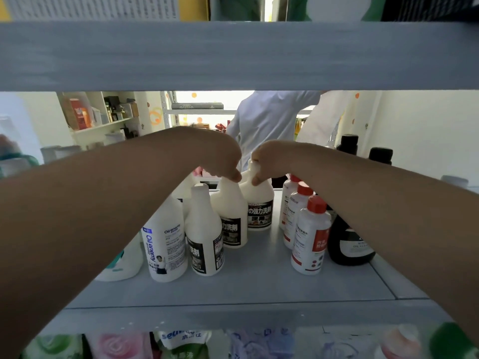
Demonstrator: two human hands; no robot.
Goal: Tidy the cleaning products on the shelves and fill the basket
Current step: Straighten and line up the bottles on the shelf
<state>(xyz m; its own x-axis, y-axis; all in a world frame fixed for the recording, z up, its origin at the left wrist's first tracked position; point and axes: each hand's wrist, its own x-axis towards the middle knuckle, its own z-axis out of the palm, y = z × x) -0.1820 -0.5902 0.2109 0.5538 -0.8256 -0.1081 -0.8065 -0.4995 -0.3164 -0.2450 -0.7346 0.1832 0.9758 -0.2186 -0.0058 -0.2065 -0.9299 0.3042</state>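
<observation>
Our left grip (220,158) pinches the neck of the middle white bottle (230,203) | our right grip (269,159) pinches the rear white bottle (259,194) just beside it | both bottles stand on the shelf (259,278) below our grips | red-capped bottles (308,229) right of the right grip

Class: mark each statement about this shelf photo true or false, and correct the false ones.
1. The left hand grips a white bottle by its neck. True.
2. The right hand lies flat on the shelf. False: it grips the rearmost white bottle by its neck.
3. Three red-capped bottles stand to the right of the white ones. True.
4. The Oil enemy bottle lies on its side. False: it stands upright.
</observation>
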